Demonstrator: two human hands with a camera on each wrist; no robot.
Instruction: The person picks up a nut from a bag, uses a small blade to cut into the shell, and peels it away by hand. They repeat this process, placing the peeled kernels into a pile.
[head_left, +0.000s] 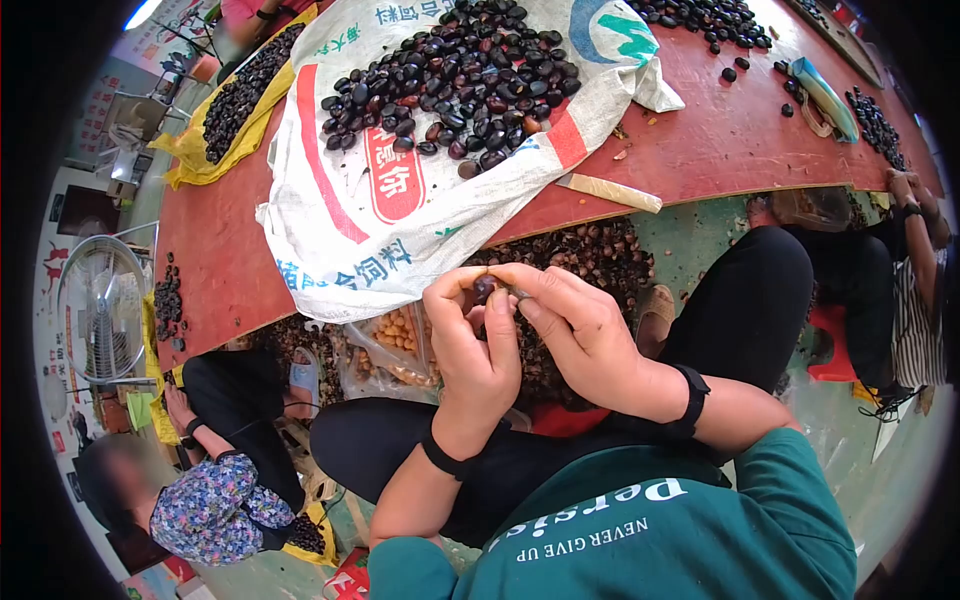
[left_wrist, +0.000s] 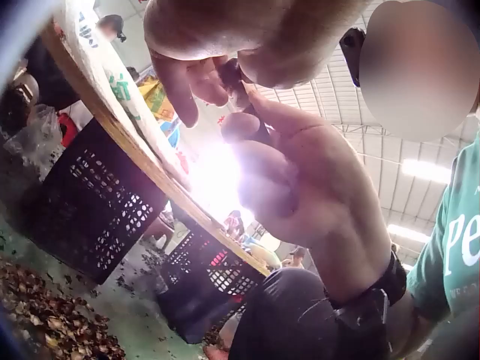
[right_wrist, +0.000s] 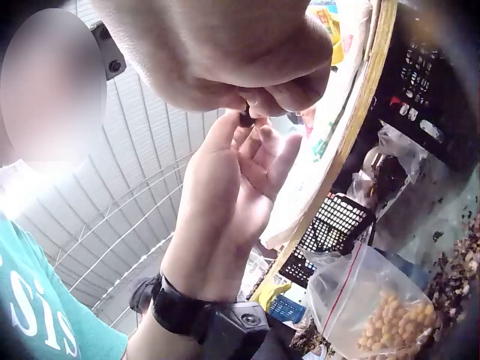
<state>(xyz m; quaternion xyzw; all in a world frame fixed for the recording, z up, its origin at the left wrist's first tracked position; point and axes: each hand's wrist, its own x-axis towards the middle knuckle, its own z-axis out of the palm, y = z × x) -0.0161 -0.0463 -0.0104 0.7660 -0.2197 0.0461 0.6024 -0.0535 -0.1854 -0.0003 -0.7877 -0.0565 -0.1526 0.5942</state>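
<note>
Between the fingertips of the left hand (head_left: 474, 350) a dark, glossy nut (head_left: 484, 289) is pinched, held just past the table's near edge. The right hand (head_left: 583, 335) meets it from the other side, thumb and forefinger pinching at the nut's end; whether they hold a small tool, I cannot tell. In the left wrist view the dark nut (left_wrist: 231, 73) shows between both hands, and in the right wrist view the nut (right_wrist: 247, 118) is mostly covered by fingers. A heap of dark nuts (head_left: 480, 90) lies on a white woven sack (head_left: 290, 200) beyond the hands.
A knife with a wrapped handle (head_left: 610, 192) lies on the red table (head_left: 690, 150). Below hang or stand a clear bag of light-brown kernels (head_left: 398, 335) and a floor pile of shells (head_left: 600, 250). Other people sit at left and right; black crates (left_wrist: 97, 202) stand under the table.
</note>
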